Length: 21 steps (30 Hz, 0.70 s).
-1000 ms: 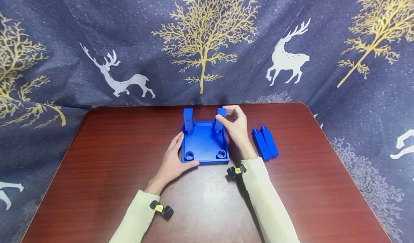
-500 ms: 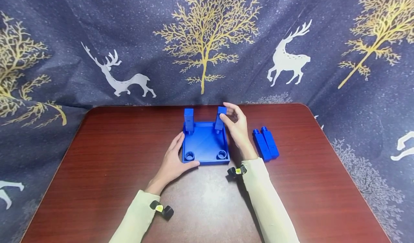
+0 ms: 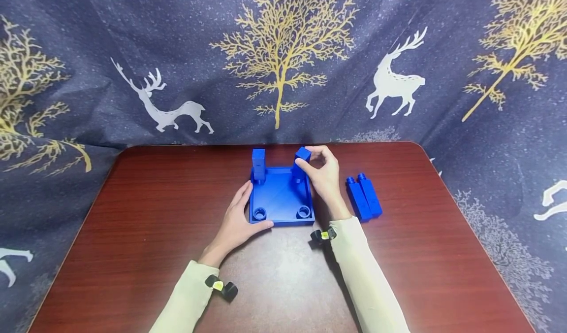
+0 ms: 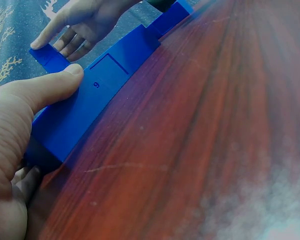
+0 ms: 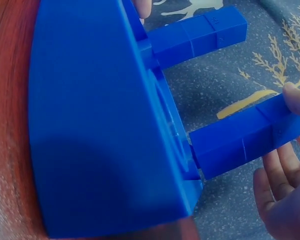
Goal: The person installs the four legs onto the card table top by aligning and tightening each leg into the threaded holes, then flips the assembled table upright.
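Note:
A blue square base (image 3: 281,195) with a raised rim lies on the table, with round sockets (image 3: 259,213) in its two near corners. My left hand (image 3: 235,224) grips its near left corner, thumb on the front wall, fingers along the left side. At the far right corner my right hand (image 3: 325,175) pinches the upper end of a square blue leg (image 3: 303,152) between thumb and fingers. That leg stands in its corner, its top turned at an angle to the base. The other blue leg (image 3: 259,165) stands upright at the far left corner, untouched.
Two loose blue legs (image 3: 364,197) with threaded ends lie side by side to the right of my right wrist. The brown table (image 3: 168,205) ends just behind the base, where a dark patterned cloth (image 3: 186,86) hangs.
My right fingers loosened from the far right leg half a second ago and now pinch it again. The leg has turned about its upright axis. The left hand and base stay put.

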### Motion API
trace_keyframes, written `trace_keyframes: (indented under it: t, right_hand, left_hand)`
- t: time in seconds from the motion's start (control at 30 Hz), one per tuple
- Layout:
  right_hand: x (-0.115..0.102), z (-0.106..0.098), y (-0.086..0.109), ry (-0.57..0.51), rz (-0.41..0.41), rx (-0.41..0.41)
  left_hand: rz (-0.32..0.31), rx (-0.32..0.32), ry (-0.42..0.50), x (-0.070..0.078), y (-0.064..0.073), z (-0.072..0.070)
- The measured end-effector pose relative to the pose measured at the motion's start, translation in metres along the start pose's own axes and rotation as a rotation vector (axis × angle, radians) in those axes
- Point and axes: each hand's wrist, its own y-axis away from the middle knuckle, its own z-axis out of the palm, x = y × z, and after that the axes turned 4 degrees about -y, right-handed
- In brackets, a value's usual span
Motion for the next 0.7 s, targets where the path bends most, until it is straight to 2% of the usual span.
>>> trace_keyframes:
  t: [0.17,0.33,0.6,0.7]
  right_hand:
    - [0.003,-0.001,-0.001,0.002,-0.022,-0.002]
    - [0.003,-0.005,-0.002,-0.004,-0.013,-0.075]
    - [0.0,-0.01,-0.001,-0.209,0.092,-0.257]
    - [-0.001,-0.01,0.0,-0.229,0.115,-0.284]
  left_hand:
    - [0.003,-0.002,0.007,0.0,0.0,0.001]
    - [0.002,0.002,0.008,0.0,0.0,0.001]
    - [-0.006,0.002,0.008,0.002,0.0,0.0]
    - [-0.005,0.001,0.006,0.002,0.0,0.0]
